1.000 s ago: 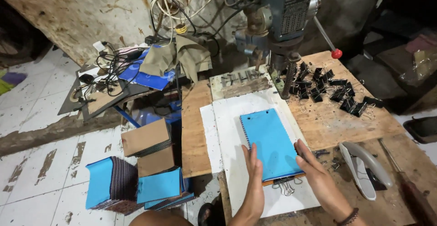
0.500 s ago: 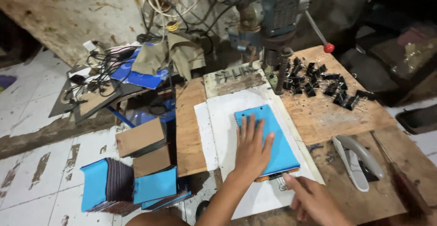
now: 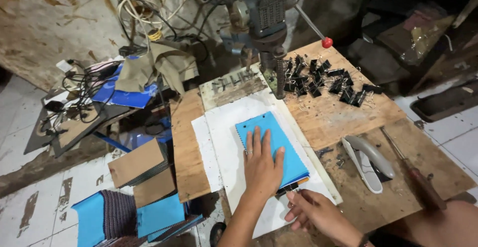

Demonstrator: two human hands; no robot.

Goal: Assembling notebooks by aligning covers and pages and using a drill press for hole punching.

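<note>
A blue stack of swatches (image 3: 273,145) is laid on a white board (image 3: 224,127) on the wooden workbench (image 3: 186,142), just in front of the drill press (image 3: 266,23). The left hand (image 3: 263,165) is pressed flat on the stack, fingers spread and open, with nothing gripped. The right hand (image 3: 311,211) is held at the near corner of the stack, its fingers pinched around the wire handles of a black binder clip (image 3: 288,190) that is seated on the stack's edge. A heap of loose black binder clips (image 3: 326,80) is spread on the raised wooden panel (image 3: 343,117) to the right of the drill bit, well apart from both hands. A grey and white stapler (image 3: 368,160) and a screwdriver with a dark red handle (image 3: 413,170) are seen further right on the bench. Down on the tiled floor (image 3: 30,212) to the left, more blue and brown swatch books (image 3: 139,197) are piled.
</note>
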